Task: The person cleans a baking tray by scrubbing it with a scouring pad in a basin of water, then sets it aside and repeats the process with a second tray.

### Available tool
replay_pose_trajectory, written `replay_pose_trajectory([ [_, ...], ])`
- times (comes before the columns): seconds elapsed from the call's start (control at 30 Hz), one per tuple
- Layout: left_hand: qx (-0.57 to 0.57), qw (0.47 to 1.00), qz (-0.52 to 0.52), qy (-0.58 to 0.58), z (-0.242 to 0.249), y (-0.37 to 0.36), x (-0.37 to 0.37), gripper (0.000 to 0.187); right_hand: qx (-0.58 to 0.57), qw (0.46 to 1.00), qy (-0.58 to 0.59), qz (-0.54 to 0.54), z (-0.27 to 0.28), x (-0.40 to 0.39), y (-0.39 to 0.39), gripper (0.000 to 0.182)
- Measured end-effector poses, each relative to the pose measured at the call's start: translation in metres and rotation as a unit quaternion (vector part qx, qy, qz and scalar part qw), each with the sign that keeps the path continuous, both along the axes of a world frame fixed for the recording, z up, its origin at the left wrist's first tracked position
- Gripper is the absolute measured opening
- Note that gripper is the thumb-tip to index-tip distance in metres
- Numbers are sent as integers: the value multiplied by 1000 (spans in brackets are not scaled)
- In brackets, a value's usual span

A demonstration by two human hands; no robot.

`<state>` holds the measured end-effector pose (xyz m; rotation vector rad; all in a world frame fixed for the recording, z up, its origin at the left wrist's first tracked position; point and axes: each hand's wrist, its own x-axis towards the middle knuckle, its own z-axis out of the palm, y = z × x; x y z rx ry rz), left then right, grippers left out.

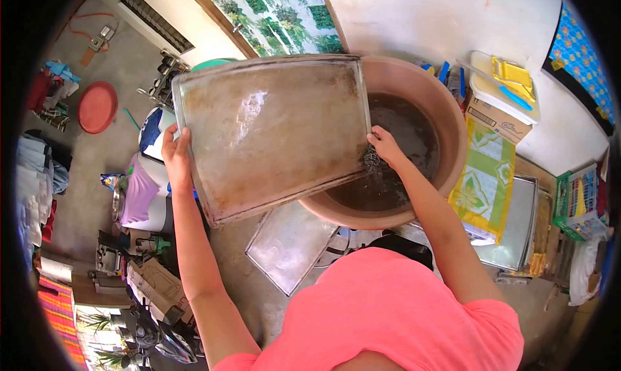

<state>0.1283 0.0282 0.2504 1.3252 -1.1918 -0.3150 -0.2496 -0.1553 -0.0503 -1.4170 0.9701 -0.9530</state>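
Observation:
A large baking tray [278, 131] with brown stains and a wet shine is raised and tilted in front of me. My left hand [176, 154] grips its left rim, thumb on the inner side. At the opposite rim, my right hand [386, 146] pinches the tray edge and also has a dark, curly metal scrubber [372, 159] under its fingers. The tray's right part hangs over a big brown plastic tub [455, 144], covering some of it. Murky dark water [414, 135] fills the tub's lower part.
Another metal tray [291, 245] lies on the floor below, and one more tray [519, 232] stands at the right. A cardboard box [498, 120] with a lidded container sits beside the tub. A red basin [98, 107] and a green crate [572, 203] lie farther out.

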Motion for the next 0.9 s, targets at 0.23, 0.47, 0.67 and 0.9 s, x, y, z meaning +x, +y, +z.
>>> replay_pose_trajectory([
  [0.23, 26, 989, 120, 84, -50, 29, 18, 18, -85, 995, 12, -53, 44, -4, 14, 18],
  [0.47, -35, 985, 122, 116, -75, 36, 29, 11, -143, 987, 24, -75, 76, -11, 26, 18],
  [0.67, -74, 979, 161, 98, -54, 40, 4, 30, -193, 977, 46, -81, 64, -15, 19, 20],
  [0.9, -200, 925, -234, 224, -79, 76, 36, 40, -163, 986, 23, 38, 46, -22, 28, 24],
])
